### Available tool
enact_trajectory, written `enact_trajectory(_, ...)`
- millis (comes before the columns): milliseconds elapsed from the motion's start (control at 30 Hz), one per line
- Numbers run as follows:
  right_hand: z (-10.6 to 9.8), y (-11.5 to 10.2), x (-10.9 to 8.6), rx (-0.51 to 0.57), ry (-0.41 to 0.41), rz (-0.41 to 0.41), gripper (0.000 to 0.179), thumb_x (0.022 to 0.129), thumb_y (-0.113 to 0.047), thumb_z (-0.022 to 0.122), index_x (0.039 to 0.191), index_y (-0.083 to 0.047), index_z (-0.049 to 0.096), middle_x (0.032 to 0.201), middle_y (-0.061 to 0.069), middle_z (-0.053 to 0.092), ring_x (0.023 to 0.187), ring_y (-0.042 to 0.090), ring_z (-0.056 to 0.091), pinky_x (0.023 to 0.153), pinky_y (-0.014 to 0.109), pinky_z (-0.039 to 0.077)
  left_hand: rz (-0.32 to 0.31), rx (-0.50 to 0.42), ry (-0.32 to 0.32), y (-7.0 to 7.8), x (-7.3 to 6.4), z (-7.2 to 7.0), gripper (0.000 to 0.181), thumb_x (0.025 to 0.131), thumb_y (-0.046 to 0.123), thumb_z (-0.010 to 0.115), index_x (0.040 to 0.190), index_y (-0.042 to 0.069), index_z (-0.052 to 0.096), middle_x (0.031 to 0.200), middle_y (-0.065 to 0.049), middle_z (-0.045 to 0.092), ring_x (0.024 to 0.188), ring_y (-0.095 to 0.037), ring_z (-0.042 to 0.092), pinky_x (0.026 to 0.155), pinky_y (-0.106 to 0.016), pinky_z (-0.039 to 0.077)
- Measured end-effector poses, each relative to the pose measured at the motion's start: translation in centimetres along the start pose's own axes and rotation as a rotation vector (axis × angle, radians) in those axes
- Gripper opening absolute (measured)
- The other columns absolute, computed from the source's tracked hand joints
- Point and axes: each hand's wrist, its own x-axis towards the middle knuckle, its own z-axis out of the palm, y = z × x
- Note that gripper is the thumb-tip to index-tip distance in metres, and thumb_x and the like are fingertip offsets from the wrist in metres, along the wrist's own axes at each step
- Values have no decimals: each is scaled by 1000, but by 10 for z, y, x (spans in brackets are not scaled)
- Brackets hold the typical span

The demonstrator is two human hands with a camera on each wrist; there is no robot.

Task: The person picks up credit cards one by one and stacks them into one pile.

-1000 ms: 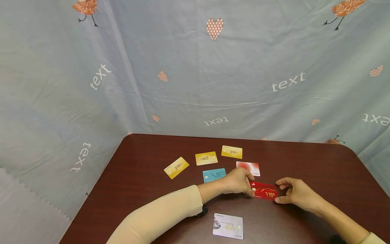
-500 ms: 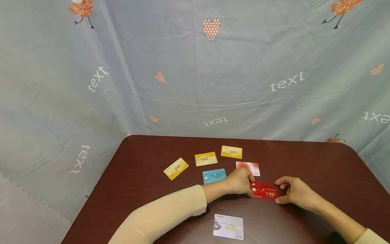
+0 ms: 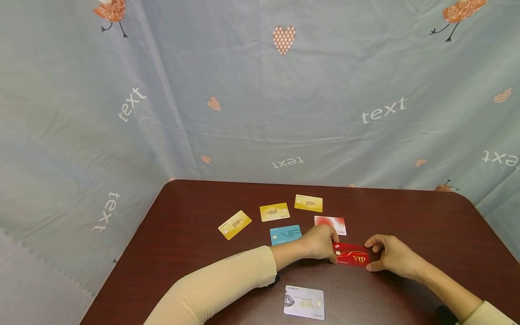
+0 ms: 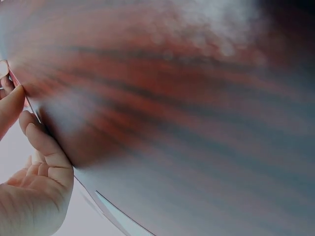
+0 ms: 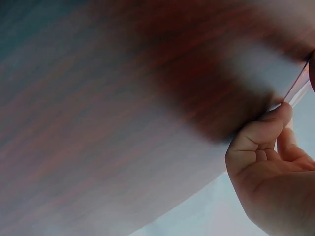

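Note:
In the head view, a red VIP card (image 3: 351, 254) lies on the dark brown table (image 3: 195, 280), between my two hands. My left hand (image 3: 321, 243) pinches its left end between thumb and fingers. At the opposite end my right hand (image 3: 396, 257) has its curled index finger and thumb at the two right corners. Both wrist views show the card only edge-on as a thin strip, beside the left hand (image 4: 44, 172) and the right hand (image 5: 268, 162). Just beyond the left hand lies a white card with red circles (image 3: 335, 226), partly covered by its fingers.
A teal card (image 3: 284, 234) lies left of the left hand, partly behind the wrist. Three yellow cards, a left one (image 3: 235, 225), a middle one (image 3: 274, 212) and a right one (image 3: 308, 203), lie farther back. A silver VIP card (image 3: 304, 302) lies nearer. A patterned curtain (image 3: 243, 135) hangs behind.
The hands and the red VIP card stay almost in place. The head view shifts only slightly, and the other cards have not moved on the table.

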Motion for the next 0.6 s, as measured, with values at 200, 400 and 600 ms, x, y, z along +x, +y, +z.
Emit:
enact_trajectory(200, 2, -2, 0, 53, -9, 9, 53, 73, -1, 93, 115, 7, 61, 99, 13, 53, 76, 24, 48, 62, 27, 47, 14, 3, 2, -1, 0, 0, 37, 67, 8, 99, 93, 7, 73, 71, 7, 62, 65, -9, 53, 62, -20, 45)
enact_trajectory(400, 3, -3, 0, 85, -21, 15, 52, 73, 2, 92, 112, 7, 58, 96, 13, 50, 74, 23, 48, 60, 27, 46, 29, 10, -7, -4, 0, 2, 38, 67, 9, 100, 93, 8, 72, 64, 6, 62, 61, -7, 54, 66, -20, 46)
enact_trajectory(600, 2, -4, 0, 66, -7, -5, 54, 71, 2, 93, 111, 6, 57, 97, 13, 53, 75, 24, 48, 60, 28, 46, 36, 43, 1, -2, 0, 1, 39, 66, 9, 99, 96, 9, 73, 69, 9, 63, 65, -5, 53, 68, -18, 47)
